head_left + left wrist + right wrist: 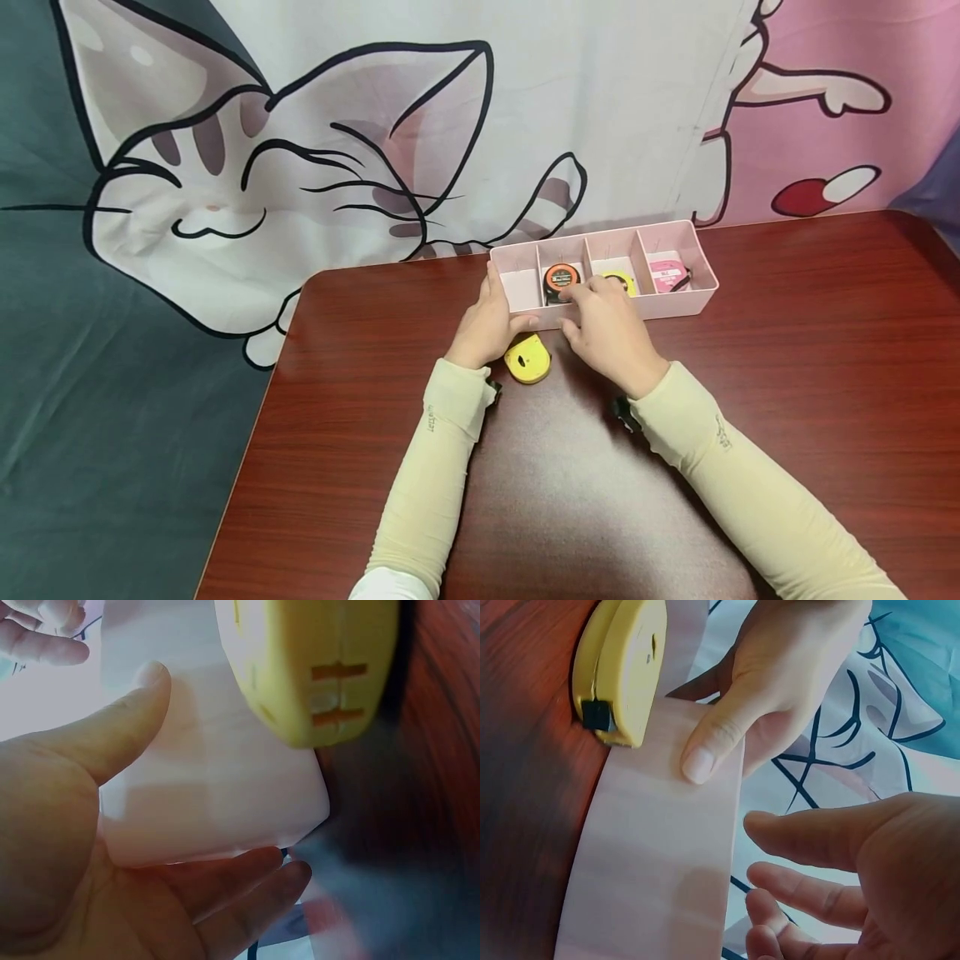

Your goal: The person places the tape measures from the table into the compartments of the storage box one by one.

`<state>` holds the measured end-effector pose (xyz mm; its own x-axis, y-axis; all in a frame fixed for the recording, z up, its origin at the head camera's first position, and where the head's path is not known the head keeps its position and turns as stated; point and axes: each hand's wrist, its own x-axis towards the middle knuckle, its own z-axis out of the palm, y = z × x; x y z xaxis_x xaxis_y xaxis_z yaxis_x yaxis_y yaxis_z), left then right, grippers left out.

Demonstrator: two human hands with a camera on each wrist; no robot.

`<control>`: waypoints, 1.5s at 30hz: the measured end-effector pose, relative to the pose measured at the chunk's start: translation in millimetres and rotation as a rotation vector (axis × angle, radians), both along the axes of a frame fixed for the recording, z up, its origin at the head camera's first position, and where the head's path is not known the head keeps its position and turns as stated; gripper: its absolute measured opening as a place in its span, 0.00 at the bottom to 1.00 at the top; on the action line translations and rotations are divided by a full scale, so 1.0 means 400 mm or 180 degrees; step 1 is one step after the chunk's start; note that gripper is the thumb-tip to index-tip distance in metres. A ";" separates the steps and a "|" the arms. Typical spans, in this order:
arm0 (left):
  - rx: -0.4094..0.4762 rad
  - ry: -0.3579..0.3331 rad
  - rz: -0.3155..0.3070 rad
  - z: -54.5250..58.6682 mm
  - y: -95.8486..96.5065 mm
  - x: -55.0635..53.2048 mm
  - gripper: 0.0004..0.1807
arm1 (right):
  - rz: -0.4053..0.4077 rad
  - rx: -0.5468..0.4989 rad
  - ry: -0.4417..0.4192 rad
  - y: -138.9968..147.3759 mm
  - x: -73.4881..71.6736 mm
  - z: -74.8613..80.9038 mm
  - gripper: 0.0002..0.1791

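A pale pink box (678, 305) with several compartments in a row stands at the table's back edge. My left hand (482, 327) grips its left end, thumb on the front wall and fingers along the end wall. Over the box's front rim is my right hand (613, 335), fingers loosely bent and apart, holding nothing, with a fingertip near an orange and black tape measure (562, 276). Partly behind that hand, a yellow tape measure (627, 284) sits in the third compartment. The rightmost holds a pink tape measure (667, 275). Another yellow tape measure (528, 360) lies before the box.
The dark red-brown table (555, 483) reaches towards me and off to the right. Behind it hangs a curtain (622, 100) with cartoon cat drawings, close to the box's back wall. The leftmost compartment (522, 287) shows a bare floor.
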<state>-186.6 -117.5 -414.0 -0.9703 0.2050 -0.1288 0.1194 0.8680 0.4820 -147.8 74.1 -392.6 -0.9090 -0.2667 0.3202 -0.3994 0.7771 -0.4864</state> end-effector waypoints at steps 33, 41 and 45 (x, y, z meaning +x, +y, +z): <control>0.0057 0.0015 -0.0015 0.005 -0.002 0.007 0.61 | 0.0323 0.0167 -0.0338 -0.025 0.035 0.012 0.21; 0.0048 0.0038 -0.0007 0.002 -0.003 0.008 0.61 | 0.0492 0.0253 -0.0445 -0.035 0.040 0.012 0.25; 0.0037 0.0052 -0.0023 0.001 -0.001 0.008 0.62 | 0.0606 0.0302 -0.0486 -0.038 0.041 0.006 0.24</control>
